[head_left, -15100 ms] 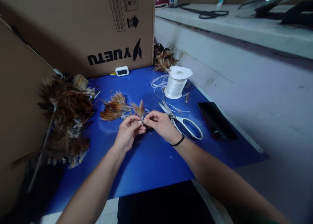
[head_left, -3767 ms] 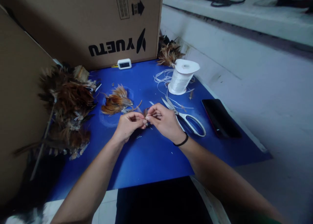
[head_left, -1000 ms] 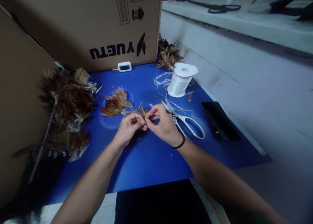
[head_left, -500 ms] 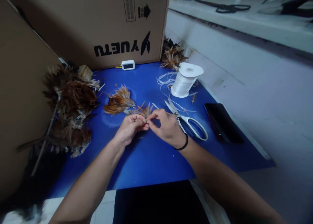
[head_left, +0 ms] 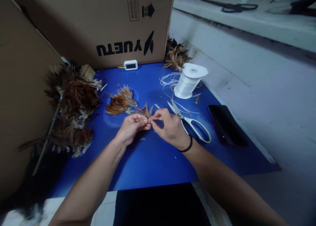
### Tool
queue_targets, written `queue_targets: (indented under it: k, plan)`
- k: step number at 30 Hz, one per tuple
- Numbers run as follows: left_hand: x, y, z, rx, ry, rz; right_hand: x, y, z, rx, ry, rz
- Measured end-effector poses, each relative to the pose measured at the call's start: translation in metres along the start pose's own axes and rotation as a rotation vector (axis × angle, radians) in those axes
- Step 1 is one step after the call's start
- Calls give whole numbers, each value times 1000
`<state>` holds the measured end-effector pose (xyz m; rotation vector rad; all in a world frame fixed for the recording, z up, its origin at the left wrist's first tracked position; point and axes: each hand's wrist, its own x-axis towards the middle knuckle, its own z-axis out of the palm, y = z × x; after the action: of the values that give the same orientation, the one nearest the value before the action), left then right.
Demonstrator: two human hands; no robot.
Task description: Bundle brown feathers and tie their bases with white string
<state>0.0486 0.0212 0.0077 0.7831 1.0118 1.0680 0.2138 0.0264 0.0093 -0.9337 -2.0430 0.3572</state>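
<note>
Between my two hands is a small bunch of brown feathers (head_left: 146, 110), its tips fanned away from me. My left hand (head_left: 132, 127) pinches the bunch at its base with thumb and fingers. Close against it, my right hand (head_left: 169, 125) is closed with thumb and forefinger together at the same base; whatever lies in that pinch is too small to make out. A larger clump of orange-brown feathers (head_left: 120, 101) rests on the blue table (head_left: 153, 166) just beyond my left hand. White-handled scissors (head_left: 195, 124) lie partly open beside my right hand.
A spool of white ribbon (head_left: 189, 83) stands at the back right, with loose strands around it. A dark phone (head_left: 227, 124) lies at the right edge. Heaped brown feathers (head_left: 76, 97) line the left side. A cardboard box (head_left: 123, 25) and a small white digital timer (head_left: 130, 65) are at the back.
Both hands stay at the feather bunch in nearly the same pose. The whole view has shifted slightly, and things appear a little further right.
</note>
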Motion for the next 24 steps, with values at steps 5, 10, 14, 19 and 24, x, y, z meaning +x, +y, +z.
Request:
queue_targets:
  k: [5,10,14,19,24]
  plan:
    - [2,-1,-1,15,15,-2,0,0,-1,17,-11,-1]
    - [2,0,-2,50,36,-3,2,-2,-3,40,-9,35]
    - [2,0,-2,77,45,2,4,-4,-4,85,5,93]
    - [3,-1,-1,111,71,7,5,-5,-4,141,-20,184]
    - [4,-3,-1,164,69,53,5,-4,-2,211,-48,220]
